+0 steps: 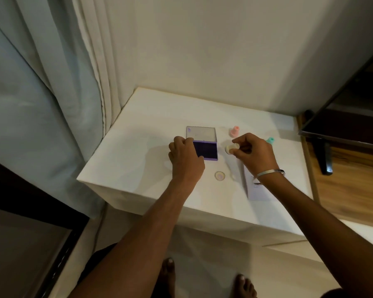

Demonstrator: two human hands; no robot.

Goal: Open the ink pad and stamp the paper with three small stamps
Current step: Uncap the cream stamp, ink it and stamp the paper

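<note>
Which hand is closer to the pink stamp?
The right hand. It holds a small white stamp just in front of the pink stamp. The left hand is farther off, on the ink pad's left side.

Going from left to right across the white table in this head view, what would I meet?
Left hand → open purple ink pad → pink stamp → right hand, holding a pale stamp → teal stamp.
</note>
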